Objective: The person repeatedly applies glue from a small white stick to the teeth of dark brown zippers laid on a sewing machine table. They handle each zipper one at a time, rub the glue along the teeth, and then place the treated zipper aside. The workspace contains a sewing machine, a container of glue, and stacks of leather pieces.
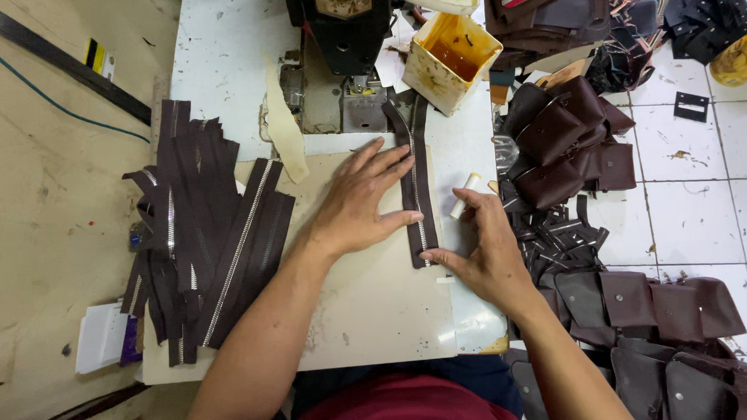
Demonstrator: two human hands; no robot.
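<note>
Lying flat, the zipper is pinned by open left hand and right hand fingertips, nothing gripped; skewing is risked if pressure slips.

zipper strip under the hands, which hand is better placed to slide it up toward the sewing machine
Left, probably. The left hand lies flat along the zipper strip, while the right hand only touches its lower end by a fingertip.
</note>
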